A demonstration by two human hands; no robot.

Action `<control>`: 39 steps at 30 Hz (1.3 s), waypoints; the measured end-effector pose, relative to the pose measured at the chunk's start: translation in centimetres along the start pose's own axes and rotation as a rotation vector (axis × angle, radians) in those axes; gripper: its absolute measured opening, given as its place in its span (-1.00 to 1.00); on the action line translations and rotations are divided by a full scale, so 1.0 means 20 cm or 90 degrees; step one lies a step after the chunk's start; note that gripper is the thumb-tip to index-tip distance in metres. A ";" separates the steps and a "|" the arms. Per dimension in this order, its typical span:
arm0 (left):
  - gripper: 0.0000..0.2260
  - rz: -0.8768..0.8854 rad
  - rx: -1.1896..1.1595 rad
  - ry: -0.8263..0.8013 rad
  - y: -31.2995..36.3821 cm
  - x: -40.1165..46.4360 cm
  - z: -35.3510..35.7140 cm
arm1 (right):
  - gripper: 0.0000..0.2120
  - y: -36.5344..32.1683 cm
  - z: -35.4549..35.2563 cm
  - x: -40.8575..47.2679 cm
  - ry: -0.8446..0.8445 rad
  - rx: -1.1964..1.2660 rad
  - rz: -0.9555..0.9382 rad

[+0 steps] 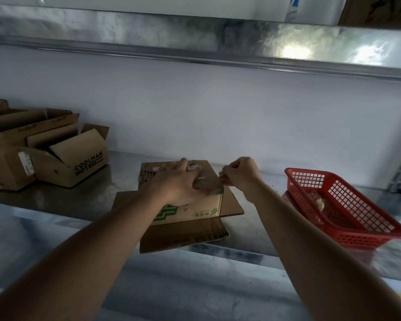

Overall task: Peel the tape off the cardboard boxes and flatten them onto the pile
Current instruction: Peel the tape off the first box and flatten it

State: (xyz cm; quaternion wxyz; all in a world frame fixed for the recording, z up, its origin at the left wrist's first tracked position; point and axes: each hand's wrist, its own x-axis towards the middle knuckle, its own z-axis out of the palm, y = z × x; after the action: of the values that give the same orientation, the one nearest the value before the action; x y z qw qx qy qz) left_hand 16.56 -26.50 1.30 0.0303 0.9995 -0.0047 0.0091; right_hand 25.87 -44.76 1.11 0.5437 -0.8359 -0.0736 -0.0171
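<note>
Steel counter (252,230), mid-surface: green-printed cardboard box (195,212) upside down, flaps splayed. Left hand (178,184) presses spread on its top; right hand (237,173) pinches the tape (220,179) at the right edge. I judge peeling underway; next, a steady pull rightward.

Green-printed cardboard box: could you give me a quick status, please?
Left hand pressing green-printed cardboard box. Right hand pinching tape at its top edge. Nothing in the way.
</note>
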 end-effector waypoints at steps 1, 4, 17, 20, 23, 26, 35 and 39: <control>-0.05 0.001 -0.003 -0.006 0.00 0.00 0.00 | -0.88 0.04 0.00 0.00 -0.001 0.049 0.032; -0.07 -0.003 0.003 -0.018 0.00 -0.01 0.00 | -0.92 0.10 0.02 0.00 0.002 0.097 0.036; -0.08 -0.040 -0.077 -0.061 -0.04 0.04 -0.10 | -0.91 -0.01 0.00 -0.04 -0.165 0.228 0.047; -0.10 -0.032 -0.082 -0.030 0.04 0.05 -0.06 | -0.92 0.01 0.02 -0.06 -0.181 0.261 0.090; -0.27 0.001 -0.032 0.015 0.04 0.05 0.01 | -0.90 0.03 0.04 -0.07 -0.194 0.266 0.101; -0.44 0.014 -0.035 0.024 -0.02 0.05 0.02 | -0.86 0.04 0.06 -0.08 -0.160 0.298 0.098; -0.23 0.005 -0.048 0.013 -0.09 0.08 0.03 | -0.73 0.12 0.10 -0.11 -0.006 0.346 0.144; -0.26 0.002 -0.026 0.017 -0.08 0.09 0.04 | -0.78 0.12 0.08 -0.09 -0.020 0.227 0.096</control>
State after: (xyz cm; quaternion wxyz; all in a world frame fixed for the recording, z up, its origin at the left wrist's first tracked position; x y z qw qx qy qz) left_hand 18.41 -24.99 0.43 0.0508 0.9984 -0.0057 0.0225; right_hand 24.33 -44.55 -1.94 0.6815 -0.7298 -0.0211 0.0498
